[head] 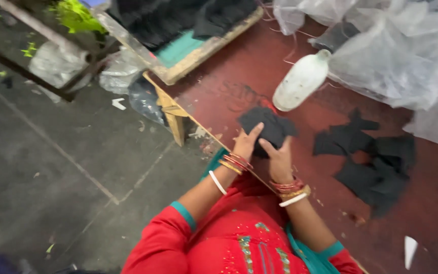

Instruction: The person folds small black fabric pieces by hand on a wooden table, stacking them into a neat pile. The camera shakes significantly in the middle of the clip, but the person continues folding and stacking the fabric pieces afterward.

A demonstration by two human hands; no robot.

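Hands meet over a small stack of black fabric pieces (pixel 268 128) lying near the front edge of a dark red table (pixel 239 76). The left hand (pixel 247 143) rests at the stack's near-left side with fingers stretched flat onto the cloth; the right hand (pixel 279 158) lies just beside it, its fingers curled loosely over the near edge of the same stack. Both touch the fabric, but whether either actually pinches a piece cannot be told from this angle. Each wrist carries bangles (red and gold ones, plus one white band on each arm).

Just behind the stack lies one white plastic bottle (pixel 301 81), tipped on its side, its base close to the fabric without clearly touching it. To the right, well apart from the hands, a looser scatter of black cut pieces (pixel 368 162) spreads over the tabletop; they overlap too much to count. Beyond the bottle, crumpled clear plastic sheeting (pixel 396 50) covers the far right of the table, with a further fold at the right edge. One small white scrap (pixel 410 249) lies near the lower right.

At the far left end of the table sits one wooden-framed board (pixel 206 48) heaped with dark cloth. Nothing lies between the hands and the stack. Clear bags (pixel 120 71) sit on the grey floor (pixel 51 167) below.
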